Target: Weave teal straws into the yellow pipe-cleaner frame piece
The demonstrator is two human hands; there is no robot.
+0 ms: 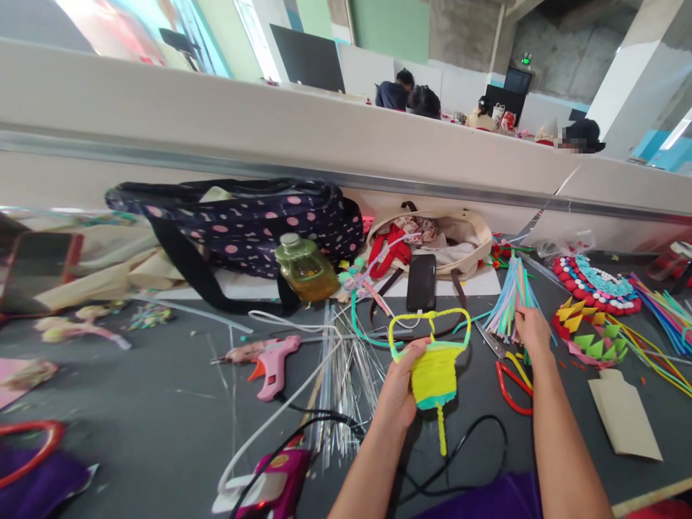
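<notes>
My left hand [404,386] grips a yellow pipe-cleaner figure [434,373] by its left side. The figure has a wrapped yellow body, a turquoise lower edge, a looped frame on top and a yellow stem hanging below. My right hand [533,330] is closed at the lower part of a bundle of pastel pipe cleaners [515,295], fingertips among the strands. How many strands it pinches I cannot tell. Beside that wrist lie red-handled scissors [513,390] and yellow-handled pliers or cutters [517,367], partly overlapping.
A pink glue gun [274,366], a magenta glue gun [281,483] with cords, and clear sticks and wires [346,389] lie to the left. Behind stand a bottle [305,267], a dotted bag [243,223] and a phone [421,282]. Colourful crafts [589,335] lie right; a partition [324,144] runs behind.
</notes>
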